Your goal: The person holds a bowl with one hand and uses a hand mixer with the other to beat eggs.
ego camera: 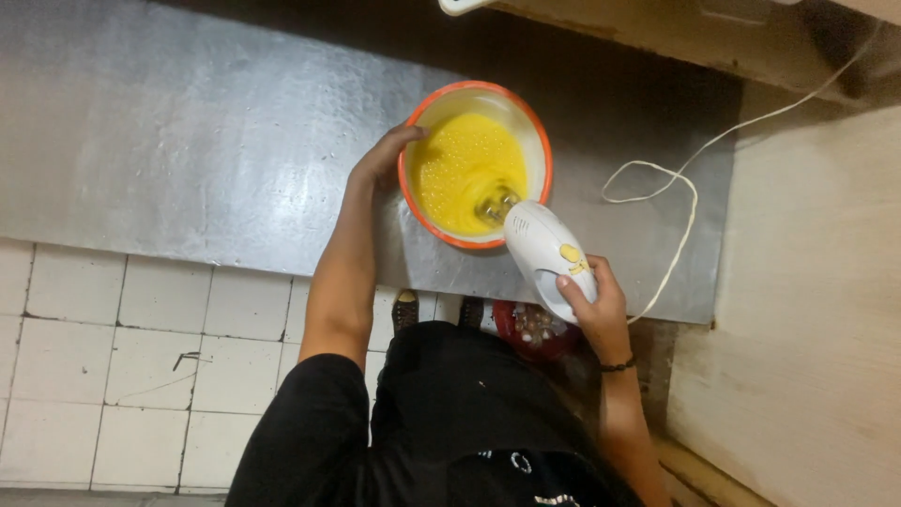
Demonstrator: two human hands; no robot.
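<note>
Left hand [380, 160] cupping orange-rimmed bowl [537, 141] near metal counter's [188, 150] front edge | right hand [593, 300] gripping white plastic mixer [544, 249] | likely slippery; hold rim.

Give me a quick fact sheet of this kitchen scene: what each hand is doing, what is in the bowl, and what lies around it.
Left hand: left hand grips the rim of the bowl
Right hand: right hand holds the white hand mixer by its handle
Bowl: orange rim, white inside, stands on the metal counter
Contents: frothy yellow liquid
Mixer: beaters dipped in the liquid
Cord: white cord loops over the counter to the right
Floor: white tiles; a red container sits below the counter edge
</note>
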